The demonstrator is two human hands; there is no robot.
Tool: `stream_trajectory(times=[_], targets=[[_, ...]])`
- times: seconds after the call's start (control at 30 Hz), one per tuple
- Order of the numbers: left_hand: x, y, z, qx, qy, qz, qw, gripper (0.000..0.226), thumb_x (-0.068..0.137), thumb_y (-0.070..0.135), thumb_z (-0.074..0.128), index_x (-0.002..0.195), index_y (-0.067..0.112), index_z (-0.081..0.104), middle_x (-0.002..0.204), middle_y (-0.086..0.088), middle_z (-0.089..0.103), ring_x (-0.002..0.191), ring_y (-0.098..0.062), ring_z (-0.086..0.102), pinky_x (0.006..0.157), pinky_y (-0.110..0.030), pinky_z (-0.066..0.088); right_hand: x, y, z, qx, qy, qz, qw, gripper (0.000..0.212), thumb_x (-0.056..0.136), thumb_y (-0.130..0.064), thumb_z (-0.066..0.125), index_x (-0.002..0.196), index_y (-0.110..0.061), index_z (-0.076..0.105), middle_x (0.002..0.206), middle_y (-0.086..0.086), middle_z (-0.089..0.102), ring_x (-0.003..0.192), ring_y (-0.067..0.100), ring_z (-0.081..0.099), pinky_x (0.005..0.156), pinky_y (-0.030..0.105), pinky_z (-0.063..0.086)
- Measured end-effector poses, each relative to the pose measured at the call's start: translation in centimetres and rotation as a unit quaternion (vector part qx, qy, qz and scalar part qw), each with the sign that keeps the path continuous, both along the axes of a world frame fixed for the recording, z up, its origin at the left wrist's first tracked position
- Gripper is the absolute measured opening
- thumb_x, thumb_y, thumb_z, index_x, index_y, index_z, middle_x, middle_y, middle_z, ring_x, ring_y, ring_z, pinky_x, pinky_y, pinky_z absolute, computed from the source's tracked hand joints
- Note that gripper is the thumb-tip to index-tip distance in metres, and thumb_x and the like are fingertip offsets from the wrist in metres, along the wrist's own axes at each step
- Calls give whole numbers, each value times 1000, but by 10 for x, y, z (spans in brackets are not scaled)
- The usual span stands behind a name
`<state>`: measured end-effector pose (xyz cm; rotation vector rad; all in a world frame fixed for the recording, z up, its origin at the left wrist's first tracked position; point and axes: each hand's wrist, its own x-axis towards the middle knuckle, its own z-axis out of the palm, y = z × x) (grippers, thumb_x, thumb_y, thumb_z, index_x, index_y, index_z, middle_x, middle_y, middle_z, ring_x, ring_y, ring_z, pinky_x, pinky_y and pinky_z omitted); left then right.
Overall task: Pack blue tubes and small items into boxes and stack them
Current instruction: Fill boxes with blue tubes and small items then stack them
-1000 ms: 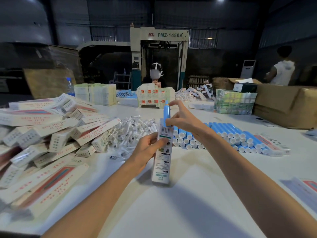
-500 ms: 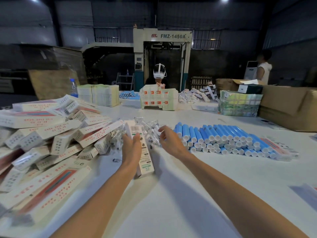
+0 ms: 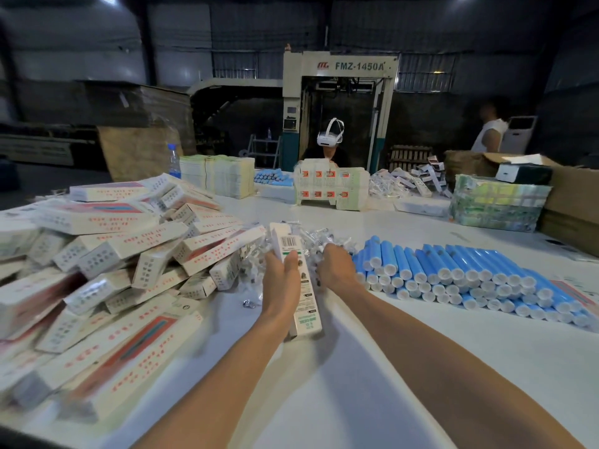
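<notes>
Left hand (image 3: 281, 270) in a grip around box (image 3: 306, 306), right hand (image 3: 335, 268) among packets (image 3: 327, 240), grasp indiscernible.

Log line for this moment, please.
left hand: holds box upright | right hand: in small-item pile, grip unclear | blue tubes: stacked beside right hand

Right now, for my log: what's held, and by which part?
Left hand grips the box mid-length; right hand, in the small items, cannot be told.

Matt printed card is used for box (image 3: 306, 303); glossy blue plastic w/ white caps for tubes (image 3: 453, 270); clear crinkly film is wrapped round small items (image 3: 327, 239).
</notes>
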<state>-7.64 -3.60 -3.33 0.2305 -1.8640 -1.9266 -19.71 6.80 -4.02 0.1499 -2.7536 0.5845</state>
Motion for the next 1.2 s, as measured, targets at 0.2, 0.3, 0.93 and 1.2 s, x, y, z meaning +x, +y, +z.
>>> stream_trajectory(times=[0.2,0.3,0.93,1.2], targets=[[6,3,3,60,2,-56,997,14,108,31,60,118,22,61,110,-6,75,98,-22,73,80,-39,57,26,31,10,-204,67,8,977,15,100,-21,61,108,-15,71,98,0,74,90,20,67,72,32,49],[14,10,7,80,-4,-115,990,23,106,25,65,127,16,67,112,-14,78,103,-32,75,87,-45,60,57,62,20,-311,107,58,943,13,102,-24,64,113,-17,69,93,0,75,81,14,71,76,38,58],[43,44,2,10,51,-342,938,46,95,31,77,136,17,65,127,-15,76,112,-41,74,105,-65,53,146,141,152,-107,53,217,969,25,90,-10,78,108,-22,65,102,-6,71,94,7,69,88,30,59],[44,43,4,5,61,-344,937,45,96,31,76,137,16,64,127,-16,75,115,-43,72,106,-67,51,140,119,127,-177,66,249,950,12,97,-12,70,109,-10,68,102,2,72,88,13,73,72,24,58]])
